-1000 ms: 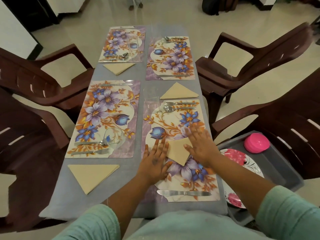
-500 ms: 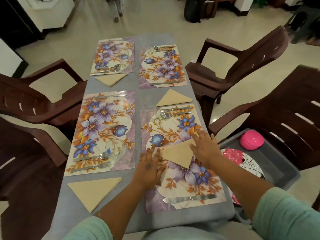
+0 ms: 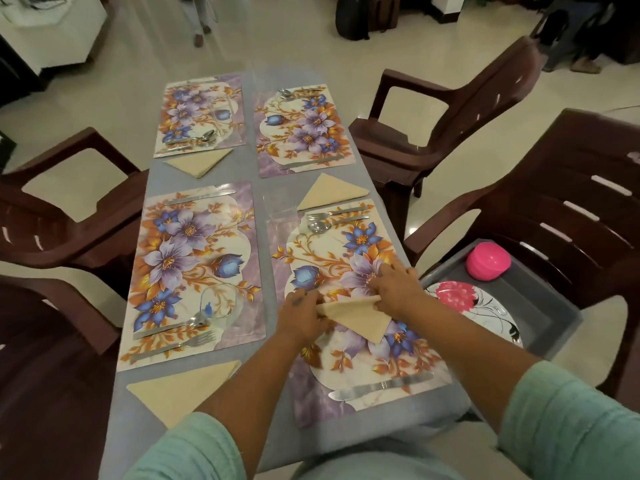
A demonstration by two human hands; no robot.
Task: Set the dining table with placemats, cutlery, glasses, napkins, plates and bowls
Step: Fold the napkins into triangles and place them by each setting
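A beige napkin (image 3: 360, 318), folded into a triangle, lies on the near right floral placemat (image 3: 332, 258). My left hand (image 3: 303, 315) pinches its left corner. My right hand (image 3: 396, 287) grips its upper right edge. On this placemat a knife (image 3: 377, 389) lies near me, and a fork and spoon (image 3: 332, 220) lie at the far end beside a clear glass (image 3: 280, 211). Three other placemats each carry cutlery, and folded napkins (image 3: 183, 388) lie next to them on the grey table (image 3: 259, 247).
A grey bin (image 3: 540, 306) on the chair at my right holds floral plates (image 3: 474, 310) and a pink bowl (image 3: 487, 261). Dark brown plastic chairs (image 3: 433, 133) stand around the table. A clear glass (image 3: 218, 303) stands on the near left placemat.
Both hands went from pressing flat on the napkin to gripping its corners. The napkin now points toward me, lifted slightly at its top edge.
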